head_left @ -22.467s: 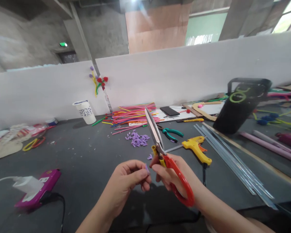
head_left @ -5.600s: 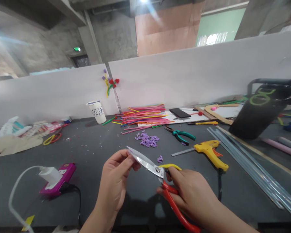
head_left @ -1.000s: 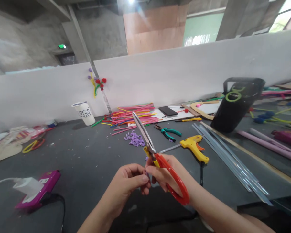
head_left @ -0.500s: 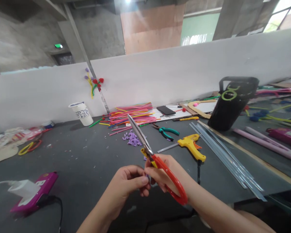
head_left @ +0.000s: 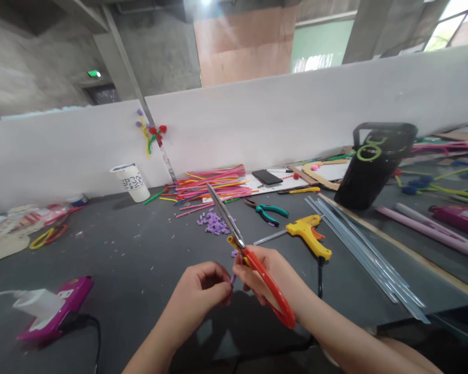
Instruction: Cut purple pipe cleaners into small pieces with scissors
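Red-handled scissors (head_left: 226, 217) rest in my right hand (head_left: 265, 267), which is closed around them, blades pointing up and away to the left. A short yellow rolled piece (head_left: 231, 241) shows beside the blades in the same hand. My left hand (head_left: 205, 288) is closed, thumb and fingertips pinching a small purple piece (head_left: 233, 279), just left of the right fingers. Whether the right fingers also touch that piece is hard to tell. Beyond the hands, a heap of short purple pieces (head_left: 214, 223) lies on the dark table (head_left: 140, 275).
Behind the heap lies a bundle of coloured pipe cleaners (head_left: 210, 184). Green-handled pliers (head_left: 271, 212), a yellow glue gun (head_left: 306, 234), clear glue sticks (head_left: 366, 254) and a black bottle (head_left: 374, 166) stand or lie rightward. A purple power strip (head_left: 72, 296) is at left; a white cup (head_left: 130, 182) stands behind.
My hands have moved slightly apart, the left one a little leftward, so the purple piece between them shows more. The scissors have tilted slightly in my right hand.
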The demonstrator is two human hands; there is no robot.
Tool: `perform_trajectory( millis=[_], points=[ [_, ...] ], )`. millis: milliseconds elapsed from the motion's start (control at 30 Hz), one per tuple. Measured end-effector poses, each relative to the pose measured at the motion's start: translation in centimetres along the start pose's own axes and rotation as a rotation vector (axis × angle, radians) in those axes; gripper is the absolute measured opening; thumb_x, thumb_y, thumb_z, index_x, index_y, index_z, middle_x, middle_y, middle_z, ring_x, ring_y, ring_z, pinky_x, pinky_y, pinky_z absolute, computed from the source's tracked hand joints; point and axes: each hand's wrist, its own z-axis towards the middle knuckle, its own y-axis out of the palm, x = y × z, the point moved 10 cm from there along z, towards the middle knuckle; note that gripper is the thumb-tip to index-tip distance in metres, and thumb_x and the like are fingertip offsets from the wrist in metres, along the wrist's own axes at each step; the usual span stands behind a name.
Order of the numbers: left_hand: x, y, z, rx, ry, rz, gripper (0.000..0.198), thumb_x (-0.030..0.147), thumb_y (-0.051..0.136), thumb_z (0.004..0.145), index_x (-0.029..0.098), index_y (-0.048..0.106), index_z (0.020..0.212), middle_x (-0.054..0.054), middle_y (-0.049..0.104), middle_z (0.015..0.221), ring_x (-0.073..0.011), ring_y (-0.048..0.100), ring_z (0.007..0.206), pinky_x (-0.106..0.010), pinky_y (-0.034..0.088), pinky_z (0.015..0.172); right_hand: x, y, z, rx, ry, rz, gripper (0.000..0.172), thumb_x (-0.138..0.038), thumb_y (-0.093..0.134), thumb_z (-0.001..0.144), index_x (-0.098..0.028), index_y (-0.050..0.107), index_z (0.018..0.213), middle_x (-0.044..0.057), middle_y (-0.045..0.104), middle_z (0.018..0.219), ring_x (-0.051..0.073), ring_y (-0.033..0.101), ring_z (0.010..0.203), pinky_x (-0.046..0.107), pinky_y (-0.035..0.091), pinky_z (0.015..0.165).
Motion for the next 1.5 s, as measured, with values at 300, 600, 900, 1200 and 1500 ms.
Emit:
perform_trajectory(
  millis=[300, 600, 900, 1200, 1500],
  points=[
    [0.0, 0.1, 0.0, 0.026, 0.004, 0.000, 0.005, 0.018, 0.063, 0.062, 0.014, 0.061, 0.060, 0.002, 0.057, 0.048, -0.0108, 0.051, 0.046, -0.022, 0.039, 0.049, -0.7, 0.0, 0.1, -0.001, -0.042, -0.112, 0.009, -0.022, 0.049, 0.071, -0.017, 0.046, 0.065, -0.009, 0.041, 0.049, 0.003, 0.036, 0.033, 0.015, 0.027, 0.035],
    [1.5, -2.8, -0.7, 0.247, 0.125, -0.369, 0.004, 0.016, 0.065, 0.065, 0.015, 0.061, 0.066, 0.000, 0.063, 0.060, -0.0092, 0.055, 0.053, -0.019, 0.042, 0.054, -3.2, -1.4, -1.3, 0.114, -0.242, -0.543, 0.026, -0.044, 0.053, 0.071, -0.019, 0.047, 0.071, -0.005, 0.045, 0.054, 0.010, 0.040, 0.049, 0.020, 0.027, 0.045],
    [2.8, -5.6, -2.0, 0.396, 0.295, -0.484, 0.002, 0.015, 0.062, 0.069, 0.016, 0.062, 0.068, 0.002, 0.060, 0.060, -0.0074, 0.054, 0.056, -0.017, 0.042, 0.057, -2.4, -0.2, -2.4, 0.153, -0.345, -1.062, 0.040, -0.058, 0.047, 0.072, -0.019, 0.051, 0.081, 0.001, 0.057, 0.059, 0.019, 0.052, 0.055, 0.025, 0.026, 0.050],
    [3.6, -6.0, -2.9, 0.478, 0.362, -0.420, 0.002, 0.015, 0.061, 0.069, 0.016, 0.062, 0.067, 0.003, 0.058, 0.059, -0.0066, 0.051, 0.055, -0.016, 0.040, 0.055, -2.6, 0.9, -2.8, 0.188, -0.415, -1.143, 0.041, -0.057, 0.044, 0.075, -0.017, 0.052, 0.078, 0.004, 0.061, 0.062, 0.020, 0.056, 0.057, 0.027, 0.030, 0.052],
    [3.4, -6.1, -3.0, 0.475, 0.358, -0.421, 0.002, 0.016, 0.061, 0.069, 0.016, 0.062, 0.068, 0.003, 0.058, 0.060, -0.0068, 0.050, 0.056, -0.017, 0.040, 0.057, -3.0, 1.0, -2.9, 0.219, -0.478, -1.190, 0.042, -0.057, 0.039, 0.078, -0.017, 0.051, 0.077, 0.005, 0.061, 0.061, 0.020, 0.056, 0.056, 0.027, 0.031, 0.051]
  ],
)
